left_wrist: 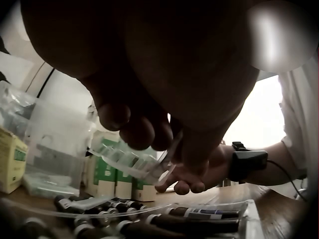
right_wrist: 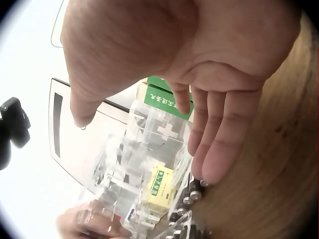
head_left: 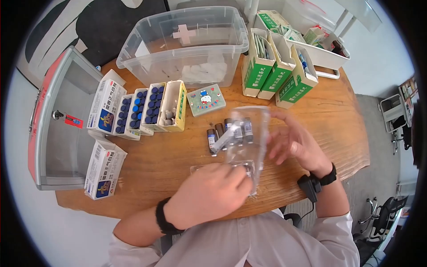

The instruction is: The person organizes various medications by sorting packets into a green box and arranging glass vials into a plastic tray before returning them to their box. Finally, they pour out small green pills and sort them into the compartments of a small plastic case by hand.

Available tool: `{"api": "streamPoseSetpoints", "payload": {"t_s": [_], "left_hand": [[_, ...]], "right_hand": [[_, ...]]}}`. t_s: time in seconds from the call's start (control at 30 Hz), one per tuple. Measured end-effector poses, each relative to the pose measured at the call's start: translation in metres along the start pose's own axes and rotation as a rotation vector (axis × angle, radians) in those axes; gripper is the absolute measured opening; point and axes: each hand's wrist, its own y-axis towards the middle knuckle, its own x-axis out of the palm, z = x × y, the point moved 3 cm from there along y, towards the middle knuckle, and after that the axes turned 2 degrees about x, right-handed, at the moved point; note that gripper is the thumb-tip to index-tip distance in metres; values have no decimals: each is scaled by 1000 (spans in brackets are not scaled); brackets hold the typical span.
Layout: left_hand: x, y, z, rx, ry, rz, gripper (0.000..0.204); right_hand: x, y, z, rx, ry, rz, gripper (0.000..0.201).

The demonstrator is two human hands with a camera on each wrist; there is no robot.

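A clear plastic tray [head_left: 260,153] stands tilted above the table, its lower part pinched by the left hand [head_left: 209,193]. In the left wrist view, the thumb and fingers of the left hand [left_wrist: 164,109] meet at the tray's edge. Beside the tray, the right hand [head_left: 296,144] has its fingers extended and holds nothing; in the right wrist view the palm of the right hand [right_wrist: 199,84] shows. Dark vials [head_left: 211,141] with silver caps lie behind the tray. Another clear tray with dark vials [left_wrist: 209,214] lies below the left hand.
A tin with a cartoon cat [head_left: 206,100] lies near a clear bin [head_left: 182,60]. Opened boxes of blue-capped vials [head_left: 153,104] stand at left, near a glass-front case [head_left: 66,120]. Green and white boxes [head_left: 296,86] and a white basket [head_left: 322,58] are at the back right.
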Motion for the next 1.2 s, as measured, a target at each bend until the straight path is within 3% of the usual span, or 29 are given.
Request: {"api": "streamPoseSetpoints", "payload": {"t_s": [0.03, 0.07, 0.1, 0.17, 0.2, 0.27, 0.33, 0.37, 0.43, 0.5, 0.63, 0.73, 0.87, 0.93, 0.97, 1.03, 1.07, 1.1, 1.13, 1.2], "left_hand": [[1, 8, 4, -1, -1, 4, 12], [2, 16, 9, 51, 33, -13, 10], [3, 24, 13, 105, 70, -31, 8], [6, 29, 17, 122, 56, -96, 15], [4, 30, 18, 131, 7, -105, 25], [-1, 26, 14, 154, -49, -118, 36], [-13, 2, -8, 10, -294, -121, 67], [-16, -10, -13, 17, -296, -126, 67], [-12, -39, -24, -183, -282, -257, 85], [2, -57, -23, -203, -278, -298, 85], [17, -67, -18, -182, -348, -220, 74], [9, -58, -17, -151, -339, -207, 66], [1, -58, -36, -192, -484, -167, 49], [-2, -59, -55, -276, -640, -178, 45], [-3, -57, -62, -347, -796, -189, 41], [-4, -51, -68, -386, -800, -193, 36], [-2, -48, -72, -506, -895, -150, 36], [0, -45, -75, -626, -988, -104, 36], [2, -43, -77, -594, -962, -5, 33], [5, -45, -80, -623, -954, -3, 32]], "right_hand": [[3, -4, 4, 9, 31, 27, 129], [8, -6, 8, -85, 91, 33, 110], [8, -8, 6, -88, 87, 31, 110], [3, -12, 5, -11, -52, 177, 81], [-1, -11, 2, -16, -64, 290, 53], [-30, -15, 13, 22, -92, 382, 49], [-54, -22, 27, 11, -166, 553, 42], [-59, -20, 32, 13, -162, 560, 42], [-69, -19, 37, -15, -379, 677, 46], [-67, -9, 40, -61, -448, 669, 46], [-36, 8, 27, -218, -531, 651, 43], [-31, 8, 19, -96, -408, 588, 45], [-36, -1, 17, -96, -466, 623, 46], [-33, -10, 8, -311, -711, 748, 49], [-30, -12, 4, -317, -710, 741, 49], [-10, -19, -10, -590, -802, 331, 55], [8, -15, -23, -605, -855, 200, 63], [18, -9, -24, -606, -853, 201, 63], [28, -3, -23, -642, -915, 128, 61], [40, 13, -11, -654, -887, 32, 55]]}}
